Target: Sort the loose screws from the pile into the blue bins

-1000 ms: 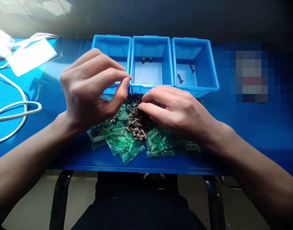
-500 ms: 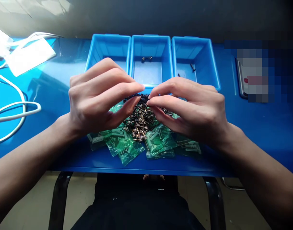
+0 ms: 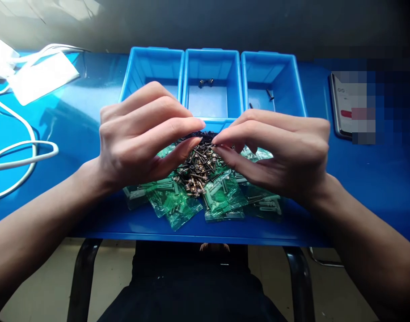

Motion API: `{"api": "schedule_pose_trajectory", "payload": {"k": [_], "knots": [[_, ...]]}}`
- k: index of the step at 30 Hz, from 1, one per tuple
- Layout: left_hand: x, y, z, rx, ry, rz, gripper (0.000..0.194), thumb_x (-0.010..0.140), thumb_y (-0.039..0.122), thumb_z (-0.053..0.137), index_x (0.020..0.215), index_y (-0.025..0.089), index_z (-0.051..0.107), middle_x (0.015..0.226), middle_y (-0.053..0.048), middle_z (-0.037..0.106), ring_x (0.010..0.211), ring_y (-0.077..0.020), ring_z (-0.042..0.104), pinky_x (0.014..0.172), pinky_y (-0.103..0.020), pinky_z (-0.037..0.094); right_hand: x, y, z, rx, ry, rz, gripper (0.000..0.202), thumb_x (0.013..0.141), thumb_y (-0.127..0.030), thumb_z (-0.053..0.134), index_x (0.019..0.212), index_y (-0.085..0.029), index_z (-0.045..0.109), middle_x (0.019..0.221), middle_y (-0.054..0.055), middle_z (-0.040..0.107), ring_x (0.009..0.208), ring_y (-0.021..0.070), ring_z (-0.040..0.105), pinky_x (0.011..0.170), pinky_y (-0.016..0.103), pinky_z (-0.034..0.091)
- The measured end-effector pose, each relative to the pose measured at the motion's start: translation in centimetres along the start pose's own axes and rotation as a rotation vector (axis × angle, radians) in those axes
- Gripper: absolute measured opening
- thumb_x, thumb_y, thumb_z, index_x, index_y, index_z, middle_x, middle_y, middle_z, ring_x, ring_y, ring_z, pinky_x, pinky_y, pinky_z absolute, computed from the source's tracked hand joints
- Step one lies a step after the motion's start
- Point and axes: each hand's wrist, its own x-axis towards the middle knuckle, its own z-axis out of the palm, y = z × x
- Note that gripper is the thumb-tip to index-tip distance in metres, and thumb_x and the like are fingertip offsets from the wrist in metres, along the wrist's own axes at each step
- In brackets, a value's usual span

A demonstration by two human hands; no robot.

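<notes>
Over a heap of loose metal screws (image 3: 195,179), my left hand (image 3: 141,134) has its thumb and forefinger a little apart. I see nothing held between them. My right hand (image 3: 275,147) faces it from the other side, thumb and forefinger pinched together. A small dark screw (image 3: 213,144) pokes out at those fingertips, mostly hidden by them. Around and under the heap lie several green clear packets (image 3: 225,194) with pale plastic pieces and screws inside. Darker screws at the back of the heap are partly covered by my fingers.
Three blue bins stand side by side behind the heap: a left bin (image 3: 131,67), a middle bin (image 3: 240,80) with a few screws, and a right bin (image 3: 300,85) with a couple. A phone (image 3: 342,107) lies right; a white cable (image 3: 33,156) loops left.
My right hand has shifted slightly right, away from the left, and its fingertips are pinched with a dark screw tip showing. My left hand has barely moved.
</notes>
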Motion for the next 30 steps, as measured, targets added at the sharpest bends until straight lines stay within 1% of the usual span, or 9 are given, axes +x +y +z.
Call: {"api": "schedule_pose_trajectory", "payload": {"k": [3, 5, 8, 11, 15, 18, 22, 25, 30], "knots": [[0.0, 0.1, 0.1, -0.015, 0.005, -0.007, 0.023, 0.096, 0.033, 0.071, 0.118, 0.027, 0.067, 0.098, -0.002, 0.076, 0.086, -0.0220, 0.073, 0.069, -0.039, 0.061, -0.2, -0.1, 0.1, 0.065, 0.047, 0.001, 0.008, 0.095, -0.013, 0.068, 0.097, -0.020, 0.071, 0.087, 0.000, 0.075, 0.075, 0.0121, 0.069, 0.063, 0.030, 0.056], [0.0, 0.2, 0.0, -0.026, -0.007, -0.024, 0.024, 0.097, 0.035, 0.072, 0.119, 0.028, 0.067, 0.098, -0.002, 0.076, 0.087, -0.0219, 0.073, 0.070, -0.039, 0.062, -0.2, -0.5, 0.0, 0.139, 0.097, 0.058, 0.014, 0.089, -0.009, 0.072, 0.095, -0.021, 0.071, 0.087, 0.000, 0.075, 0.076, 0.0127, 0.069, 0.062, 0.030, 0.056], [0.0, 0.4, -0.1, -0.052, -0.014, 0.003, 0.026, 0.097, 0.036, 0.073, 0.120, 0.025, 0.068, 0.100, -0.004, 0.077, 0.088, -0.0230, 0.073, 0.071, -0.041, 0.062, -0.2, -1.1, 0.0, 0.256, 0.168, 0.158, 0.019, 0.084, -0.004, 0.074, 0.092, -0.021, 0.071, 0.089, 0.000, 0.076, 0.080, 0.0150, 0.072, 0.062, 0.032, 0.058], [0.1, 0.5, 0.0, -0.056, -0.010, 0.032, 0.023, 0.099, 0.035, 0.071, 0.119, 0.024, 0.069, 0.100, -0.004, 0.076, 0.087, -0.0221, 0.072, 0.069, -0.040, 0.063, -0.1, -1.3, 0.3, 0.365, 0.188, 0.216, 0.020, 0.084, -0.002, 0.073, 0.090, -0.021, 0.072, 0.092, 0.000, 0.078, 0.085, 0.0167, 0.075, 0.066, 0.033, 0.063], [0.1, 0.8, 0.1, -0.082, -0.012, 0.003, 0.017, 0.100, 0.027, 0.068, 0.117, 0.025, 0.068, 0.100, -0.003, 0.076, 0.088, -0.0210, 0.072, 0.071, -0.038, 0.062, -0.1, -1.1, 0.7, 0.479, 0.172, 0.249, 0.017, 0.087, -0.008, 0.076, 0.099, -0.020, 0.075, 0.094, -0.002, 0.079, 0.084, 0.0134, 0.076, 0.070, 0.029, 0.065], [0.1, 0.8, 0.1, -0.092, -0.014, 0.003, 0.019, 0.099, 0.024, 0.070, 0.117, 0.024, 0.068, 0.100, -0.003, 0.076, 0.087, -0.0203, 0.071, 0.072, -0.037, 0.061, 0.1, -1.0, 0.8, 0.481, 0.157, 0.230, 0.015, 0.090, -0.008, 0.075, 0.102, -0.018, 0.077, 0.094, 0.000, 0.081, 0.086, 0.0132, 0.077, 0.072, 0.029, 0.065], [0.3, 0.7, -0.1, -0.119, -0.005, 0.076, 0.026, 0.095, 0.026, 0.074, 0.118, 0.014, 0.068, 0.099, -0.008, 0.075, 0.085, -0.0222, 0.072, 0.070, -0.038, 0.061, 0.3, -1.1, 0.7, 0.482, 0.147, 0.232, 0.018, 0.091, -0.008, 0.074, 0.100, -0.022, 0.079, 0.093, 0.002, 0.080, 0.084, 0.0165, 0.075, 0.071, 0.034, 0.063], [0.5, 0.9, -0.2, -0.112, -0.011, 0.067, 0.024, 0.096, 0.025, 0.073, 0.117, 0.015, 0.067, 0.099, -0.007, 0.075, 0.084, -0.0208, 0.071, 0.070, -0.036, 0.061, 0.4, -1.3, 0.5, 0.481, 0.155, 0.258, 0.020, 0.090, -0.009, 0.075, 0.100, -0.025, 0.080, 0.092, 0.001, 0.079, 0.083, 0.0173, 0.075, 0.071, 0.035, 0.063], [0.6, 1.4, -0.2, -0.121, -0.031, 0.008, 0.015, 0.096, 0.017, 0.069, 0.109, 0.015, 0.064, 0.097, -0.004, 0.072, 0.087, -0.0194, 0.074, 0.073, -0.034, 0.061, 0.5, -1.9, 0.4, 0.470, 0.167, 0.294, 0.015, 0.093, -0.011, 0.073, 0.098, -0.023, 0.080, 0.092, 0.001, 0.079, 0.086, 0.0174, 0.075, 0.075, 0.036, 0.065]]}}
